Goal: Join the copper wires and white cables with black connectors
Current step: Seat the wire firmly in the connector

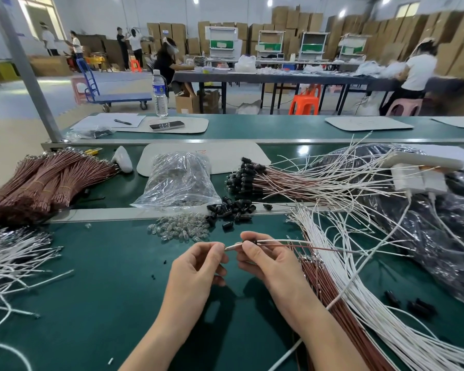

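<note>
Left grip (198, 266): thumb and forefinger are pinched on the terminal tip (232, 247) that projects from the connector toward nine o'clock.
Right grip (265, 261): the black connector (249, 241) is pinched between thumb and fingers. One white cable (279, 241) and one copper wire (306, 247) trail off toward three o'clock.
Task's thing: the half-made joint is held just above the worktop (105, 277), between the two grips. Which lead the tip belongs to cannot be told.
Step judged: a terminal is being seated in the connector.
Doing it well: the connector should be held steady and the tip drawn straight along its axis, never bent. Both leads should then be tested with a light tug.
Risk judged: a half-seated terminal could slip out unnoticed.
Stock at four o'clock: loose white cables (359, 290) and loose copper wires (330, 298) are fanned just beside the right wrist.
Stock at twelve o'clock: spare connectors (231, 208) are heaped beside clear caps (180, 228), near enough for easy reach.
Beyond, at one o'clock: finished joints (252, 175) are laid in a sheaf.
At eleven o'clock: a plastic bag (177, 180) is seen, and tied copper bundles (46, 180) at ten.
Far worktop: a pen (122, 121) and a water bottle (160, 92) are set.
Room: a blue trolley (113, 97), an orange stool (304, 101) and stacked cardboard boxes (292, 20) are seen. People are seated at distant tables.
</note>
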The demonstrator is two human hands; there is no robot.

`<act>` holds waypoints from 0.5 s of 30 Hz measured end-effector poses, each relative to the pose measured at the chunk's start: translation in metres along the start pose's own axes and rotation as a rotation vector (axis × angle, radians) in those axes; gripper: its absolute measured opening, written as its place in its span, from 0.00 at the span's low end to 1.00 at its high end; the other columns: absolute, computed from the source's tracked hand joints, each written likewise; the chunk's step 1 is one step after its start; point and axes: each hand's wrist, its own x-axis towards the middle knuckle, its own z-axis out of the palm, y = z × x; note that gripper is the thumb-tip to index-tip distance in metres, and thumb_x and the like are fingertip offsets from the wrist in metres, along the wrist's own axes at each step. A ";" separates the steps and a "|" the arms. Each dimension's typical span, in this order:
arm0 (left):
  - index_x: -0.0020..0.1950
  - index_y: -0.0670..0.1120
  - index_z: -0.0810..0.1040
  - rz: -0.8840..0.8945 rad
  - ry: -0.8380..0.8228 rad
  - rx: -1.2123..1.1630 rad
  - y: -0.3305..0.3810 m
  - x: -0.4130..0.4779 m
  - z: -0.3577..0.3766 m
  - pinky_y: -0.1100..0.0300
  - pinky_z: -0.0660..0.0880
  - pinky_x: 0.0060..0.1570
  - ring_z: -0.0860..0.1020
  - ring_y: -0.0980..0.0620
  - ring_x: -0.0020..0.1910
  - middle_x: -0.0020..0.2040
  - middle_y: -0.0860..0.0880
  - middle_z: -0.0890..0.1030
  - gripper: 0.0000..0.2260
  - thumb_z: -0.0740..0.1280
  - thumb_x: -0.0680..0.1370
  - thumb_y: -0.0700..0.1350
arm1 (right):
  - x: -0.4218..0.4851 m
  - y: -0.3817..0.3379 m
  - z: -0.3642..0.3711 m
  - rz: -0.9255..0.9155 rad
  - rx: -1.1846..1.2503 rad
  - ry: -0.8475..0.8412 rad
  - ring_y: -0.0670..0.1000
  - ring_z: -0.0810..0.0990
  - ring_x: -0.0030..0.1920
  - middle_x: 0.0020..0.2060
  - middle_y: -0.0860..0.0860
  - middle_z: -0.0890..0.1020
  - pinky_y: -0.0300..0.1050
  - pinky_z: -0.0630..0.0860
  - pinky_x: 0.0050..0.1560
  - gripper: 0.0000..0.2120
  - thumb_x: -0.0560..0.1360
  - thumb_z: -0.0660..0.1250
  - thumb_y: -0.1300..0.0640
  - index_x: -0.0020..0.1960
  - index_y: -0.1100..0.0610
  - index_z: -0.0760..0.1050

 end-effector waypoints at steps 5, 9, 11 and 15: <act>0.45 0.42 0.83 -0.045 -0.002 -0.033 -0.002 0.003 -0.003 0.61 0.79 0.35 0.80 0.52 0.35 0.40 0.45 0.84 0.10 0.68 0.81 0.47 | 0.000 -0.005 -0.003 0.004 0.003 0.032 0.49 0.84 0.44 0.46 0.57 0.87 0.40 0.81 0.47 0.08 0.77 0.71 0.60 0.50 0.49 0.86; 0.46 0.39 0.81 -0.054 -0.016 -0.037 -0.002 0.005 -0.003 0.60 0.79 0.35 0.80 0.52 0.35 0.39 0.46 0.84 0.13 0.66 0.81 0.48 | -0.002 -0.004 -0.001 -0.015 -0.014 0.027 0.50 0.85 0.46 0.48 0.59 0.86 0.40 0.81 0.47 0.09 0.77 0.71 0.61 0.51 0.49 0.85; 0.46 0.38 0.80 -0.058 -0.021 -0.043 -0.002 0.005 -0.003 0.60 0.79 0.35 0.80 0.52 0.35 0.39 0.46 0.84 0.14 0.66 0.81 0.48 | -0.003 -0.005 -0.001 -0.015 -0.014 0.023 0.51 0.85 0.46 0.48 0.59 0.86 0.41 0.81 0.48 0.08 0.76 0.72 0.59 0.52 0.50 0.85; 0.46 0.37 0.79 -0.050 -0.043 -0.046 0.000 0.003 -0.002 0.60 0.79 0.34 0.80 0.52 0.34 0.39 0.47 0.84 0.15 0.66 0.80 0.50 | -0.004 -0.006 -0.001 -0.005 0.044 -0.017 0.51 0.85 0.46 0.45 0.57 0.86 0.42 0.81 0.50 0.13 0.68 0.75 0.56 0.53 0.52 0.84</act>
